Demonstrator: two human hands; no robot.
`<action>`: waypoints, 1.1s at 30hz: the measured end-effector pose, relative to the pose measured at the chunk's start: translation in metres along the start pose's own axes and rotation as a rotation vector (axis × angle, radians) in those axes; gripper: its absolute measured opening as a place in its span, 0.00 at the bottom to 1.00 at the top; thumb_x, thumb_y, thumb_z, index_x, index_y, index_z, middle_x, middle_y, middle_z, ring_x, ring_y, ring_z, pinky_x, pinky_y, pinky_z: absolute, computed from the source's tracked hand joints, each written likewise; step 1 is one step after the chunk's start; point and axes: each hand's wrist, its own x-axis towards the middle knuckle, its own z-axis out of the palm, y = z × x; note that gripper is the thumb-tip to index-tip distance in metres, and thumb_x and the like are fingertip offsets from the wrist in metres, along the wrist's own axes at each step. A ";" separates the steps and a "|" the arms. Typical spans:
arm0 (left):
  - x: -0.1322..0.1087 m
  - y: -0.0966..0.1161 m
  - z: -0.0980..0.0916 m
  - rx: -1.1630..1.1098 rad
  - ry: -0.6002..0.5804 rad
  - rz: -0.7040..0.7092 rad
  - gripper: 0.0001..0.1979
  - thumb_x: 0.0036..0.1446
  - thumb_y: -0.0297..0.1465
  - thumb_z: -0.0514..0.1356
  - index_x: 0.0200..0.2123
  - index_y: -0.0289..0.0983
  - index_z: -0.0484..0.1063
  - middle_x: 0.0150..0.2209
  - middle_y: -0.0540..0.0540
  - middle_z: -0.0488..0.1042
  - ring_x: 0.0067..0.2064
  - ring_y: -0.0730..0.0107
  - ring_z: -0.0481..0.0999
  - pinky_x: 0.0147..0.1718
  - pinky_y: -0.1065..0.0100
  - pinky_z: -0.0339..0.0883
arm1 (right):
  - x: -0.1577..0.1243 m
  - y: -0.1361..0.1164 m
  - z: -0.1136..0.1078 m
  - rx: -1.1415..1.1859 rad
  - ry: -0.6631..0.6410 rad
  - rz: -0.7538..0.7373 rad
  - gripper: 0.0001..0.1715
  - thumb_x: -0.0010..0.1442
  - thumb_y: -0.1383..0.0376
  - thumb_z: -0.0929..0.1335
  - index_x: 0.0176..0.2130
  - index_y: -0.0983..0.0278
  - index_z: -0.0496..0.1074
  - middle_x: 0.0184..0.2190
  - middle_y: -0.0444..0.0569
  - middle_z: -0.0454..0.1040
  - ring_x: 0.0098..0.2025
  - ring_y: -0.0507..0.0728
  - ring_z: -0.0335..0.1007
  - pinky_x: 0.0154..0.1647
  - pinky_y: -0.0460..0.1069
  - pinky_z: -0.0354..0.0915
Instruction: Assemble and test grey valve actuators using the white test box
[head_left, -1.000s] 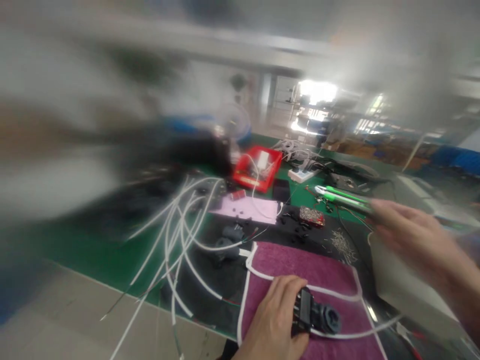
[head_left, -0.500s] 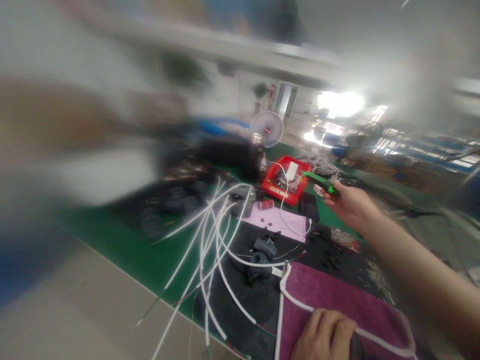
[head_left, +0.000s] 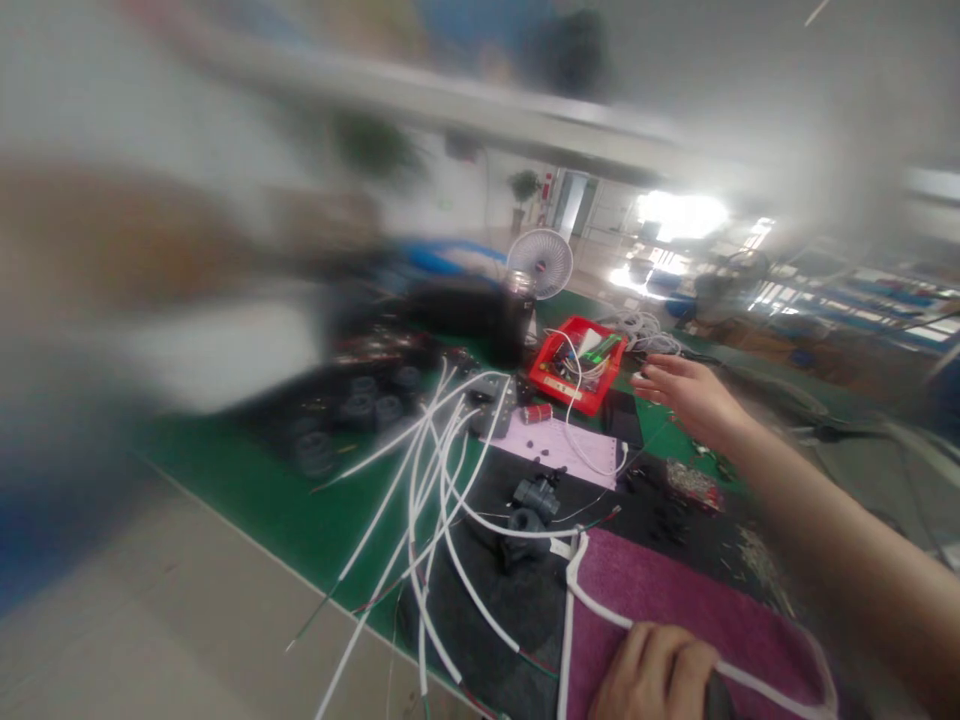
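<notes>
Across the green worktop [head_left: 262, 490], the right hand [head_left: 688, 390] extends loose, empty fingers beside a red plastic tray [head_left: 587, 403] containing the slim green tool [head_left: 607, 347], while the left hand [head_left: 652, 670] curls its fingers round a dark part [head_left: 719, 698], seemingly steadying it on white-edged purple cloth [head_left: 675, 575].

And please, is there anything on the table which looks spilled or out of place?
Perhaps two things: thin metal pieces lie loosely scattered on the black mat, as if spilled. Also, several white cables sprawl across one another, some reaching past the green table's edge, which looks untidy.
</notes>
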 end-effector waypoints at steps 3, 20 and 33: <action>0.003 0.009 -0.047 -0.143 -0.166 0.062 0.28 0.49 0.22 0.67 0.55 0.40 0.71 0.51 0.40 0.79 0.50 0.48 0.79 0.49 0.51 0.79 | -0.058 -0.008 -0.057 -0.171 -0.005 -0.058 0.26 0.66 0.56 0.78 0.58 0.65 0.77 0.46 0.54 0.79 0.43 0.64 0.79 0.43 0.51 0.77; 0.009 0.024 -0.108 -0.486 -0.175 -0.360 0.32 0.53 0.34 0.73 0.59 0.43 0.66 0.55 0.41 0.78 0.56 0.51 0.81 0.58 0.50 0.75 | -0.237 0.112 -0.348 -1.022 0.261 0.101 0.19 0.66 0.51 0.70 0.45 0.61 0.82 0.47 0.50 0.79 0.48 0.66 0.75 0.53 0.54 0.68; 0.010 0.036 -0.116 -0.546 -0.196 -0.375 0.35 0.52 0.27 0.75 0.59 0.44 0.66 0.59 0.45 0.75 0.61 0.57 0.77 0.63 0.58 0.70 | -0.235 0.143 -0.357 -1.071 0.339 0.180 0.18 0.71 0.53 0.68 0.41 0.62 0.82 0.38 0.51 0.79 0.38 0.63 0.74 0.36 0.52 0.62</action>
